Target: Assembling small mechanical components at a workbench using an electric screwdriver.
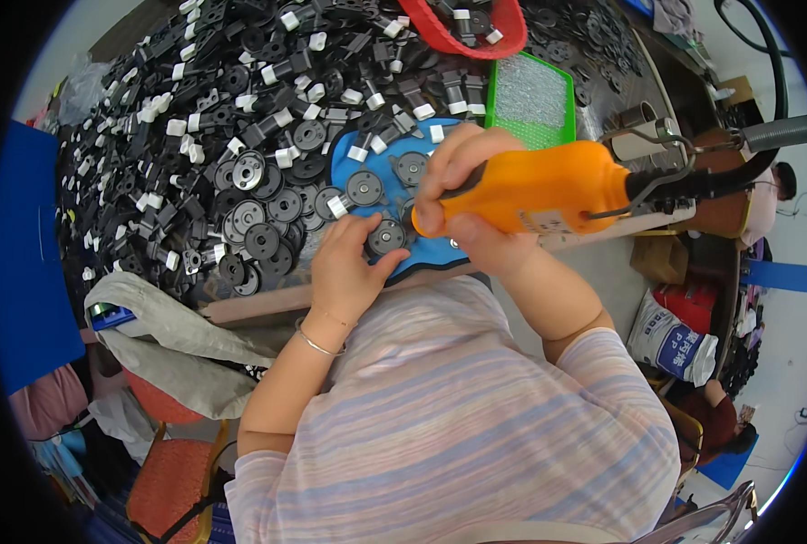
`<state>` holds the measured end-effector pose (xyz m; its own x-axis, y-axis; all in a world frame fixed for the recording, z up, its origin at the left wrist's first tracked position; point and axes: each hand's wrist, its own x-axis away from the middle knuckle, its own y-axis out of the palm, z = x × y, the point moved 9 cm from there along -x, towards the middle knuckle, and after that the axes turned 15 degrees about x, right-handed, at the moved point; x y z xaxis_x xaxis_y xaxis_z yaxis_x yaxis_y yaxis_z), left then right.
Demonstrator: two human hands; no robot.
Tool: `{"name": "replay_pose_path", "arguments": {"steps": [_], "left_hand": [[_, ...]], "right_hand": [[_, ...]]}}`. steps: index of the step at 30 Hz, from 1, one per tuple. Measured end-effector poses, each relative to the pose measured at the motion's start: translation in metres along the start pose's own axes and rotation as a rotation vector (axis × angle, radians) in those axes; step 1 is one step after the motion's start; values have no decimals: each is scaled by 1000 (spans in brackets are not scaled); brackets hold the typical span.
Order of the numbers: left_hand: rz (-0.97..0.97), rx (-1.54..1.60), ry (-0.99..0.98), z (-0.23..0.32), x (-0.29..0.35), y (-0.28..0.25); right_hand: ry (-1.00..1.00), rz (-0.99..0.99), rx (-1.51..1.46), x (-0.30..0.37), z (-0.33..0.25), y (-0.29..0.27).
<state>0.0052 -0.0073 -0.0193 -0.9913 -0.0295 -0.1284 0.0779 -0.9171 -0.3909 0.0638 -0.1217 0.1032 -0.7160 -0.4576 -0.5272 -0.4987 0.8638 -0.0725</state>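
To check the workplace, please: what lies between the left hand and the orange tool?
The head view shows a dark round wheel on the blue mat, between the left hand, curled beside it, and the orange tool.

We've a narrow bare patch on the blue mat (429, 252); parts heap (278, 69) blocks left, orange power tool (539, 186) right.

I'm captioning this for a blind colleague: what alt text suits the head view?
A person's right hand grips an orange tool above a blue mat, while the left hand touches a dark round disc. Black and white parts crowd the table beyond, beside a green tray of small silvery pieces.
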Motion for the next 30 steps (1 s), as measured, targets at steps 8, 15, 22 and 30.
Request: {"name": "replay_pose_path", "arguments": {"steps": [8,15,22,30], "left_hand": [[20,-9,69,1,2,0],[3,21,46,0,2,1],[2,-8,26,7,1,0],[-61,-80,27,14,-1,-1]], "right_hand": [[10,-150,37,-4,10,25],[-75,-252,72,-11,14,30],[-139,57,-192,-21,-26,-46],[137,492,369,41,-5,-174]]}}
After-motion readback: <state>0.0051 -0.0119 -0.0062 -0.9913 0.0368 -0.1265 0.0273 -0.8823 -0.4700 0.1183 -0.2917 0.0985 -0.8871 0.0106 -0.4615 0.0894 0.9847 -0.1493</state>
